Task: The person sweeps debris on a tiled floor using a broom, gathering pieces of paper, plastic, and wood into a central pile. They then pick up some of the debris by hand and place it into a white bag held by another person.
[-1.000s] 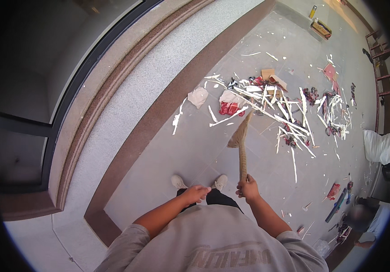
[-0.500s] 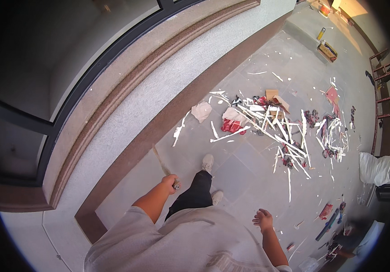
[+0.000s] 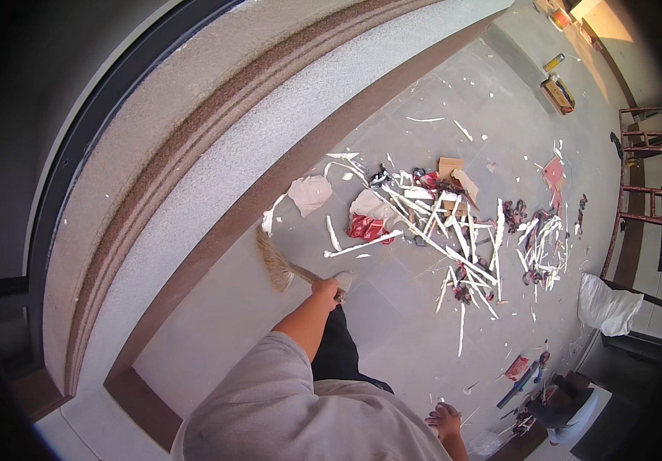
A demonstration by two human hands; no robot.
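Head view: near the floor's left edge [image 3: 212,306], the broom [image 3: 278,267] is gripped at its handle [image 3: 306,274] by the left hand [image 3: 325,291], presumably for reach; the right hand [image 3: 445,421] is held loosely open.

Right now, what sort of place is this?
Probably a renovation site: white strips scattered on the floor, a reddish ladder-like frame at the right, and a broom in the left hand.

We see the floor [image 3: 396,315] under soft, even daylight, with warm, bright light at its far right corner. Fisheye distortion bows the ledge [image 3: 227,142], and black vignetting rings our view.
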